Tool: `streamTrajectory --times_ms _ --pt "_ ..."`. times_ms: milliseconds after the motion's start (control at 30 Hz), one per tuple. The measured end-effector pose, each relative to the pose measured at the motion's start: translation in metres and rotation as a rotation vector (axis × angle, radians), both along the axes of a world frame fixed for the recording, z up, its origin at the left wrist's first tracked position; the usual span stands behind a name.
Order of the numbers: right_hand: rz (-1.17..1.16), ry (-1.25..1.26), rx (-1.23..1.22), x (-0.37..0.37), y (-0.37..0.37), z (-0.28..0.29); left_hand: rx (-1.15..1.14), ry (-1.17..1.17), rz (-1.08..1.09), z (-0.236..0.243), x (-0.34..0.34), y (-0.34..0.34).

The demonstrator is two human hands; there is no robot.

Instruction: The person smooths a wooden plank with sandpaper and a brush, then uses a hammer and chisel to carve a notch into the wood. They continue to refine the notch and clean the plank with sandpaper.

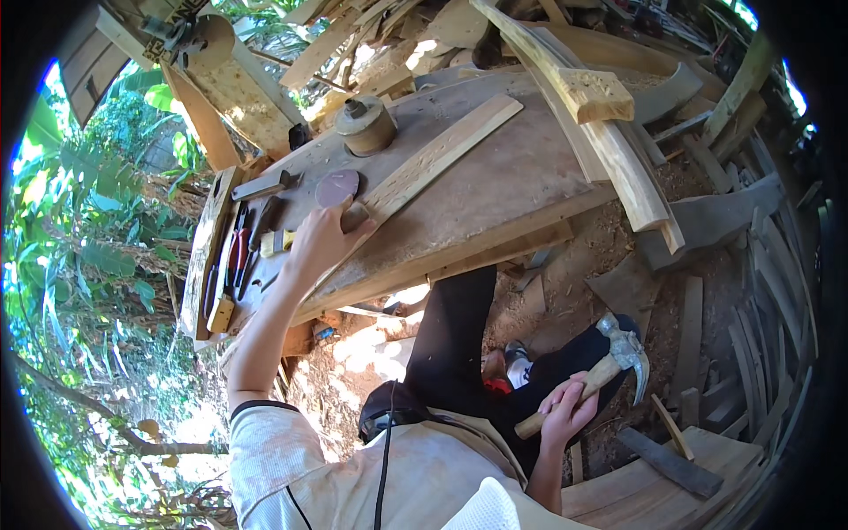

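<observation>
Crowded left end, open middle on the counter (495, 190)

Hand tools (252, 238), a round disc (337, 186) and a squat cylinder (366, 124) hem the left hand (320, 240); a long slat (442, 157) runs diagonally beside it, with bare board beyond. Curved planks (609, 150) bar the right edge.

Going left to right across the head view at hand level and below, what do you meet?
Red-handled pliers in the bench's tool tray → left hand resting on the workbench → right hand gripping the wooden handle → claw hammer head → grey plank on the ground.
</observation>
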State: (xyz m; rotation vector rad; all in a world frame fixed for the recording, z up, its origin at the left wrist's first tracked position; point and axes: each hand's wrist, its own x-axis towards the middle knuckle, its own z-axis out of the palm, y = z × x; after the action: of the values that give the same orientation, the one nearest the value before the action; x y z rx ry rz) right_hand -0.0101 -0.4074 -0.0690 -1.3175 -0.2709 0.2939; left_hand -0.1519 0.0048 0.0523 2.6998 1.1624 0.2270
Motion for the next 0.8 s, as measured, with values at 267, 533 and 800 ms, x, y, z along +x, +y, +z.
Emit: streamTrajectory --times_ms 267,533,800 --pt "-0.002 0.031 -0.040 0.002 0.001 -0.004 0.060 -0.049 0.174 -0.013 -0.005 0.000" --pt "0.010 0.016 -0.038 0.000 0.003 -0.007 0.089 -0.046 0.203 -0.017 -0.008 0.020" --pt "0.024 0.035 -0.042 0.000 0.003 -0.008 0.077 -0.082 0.191 -0.023 -0.014 0.032"
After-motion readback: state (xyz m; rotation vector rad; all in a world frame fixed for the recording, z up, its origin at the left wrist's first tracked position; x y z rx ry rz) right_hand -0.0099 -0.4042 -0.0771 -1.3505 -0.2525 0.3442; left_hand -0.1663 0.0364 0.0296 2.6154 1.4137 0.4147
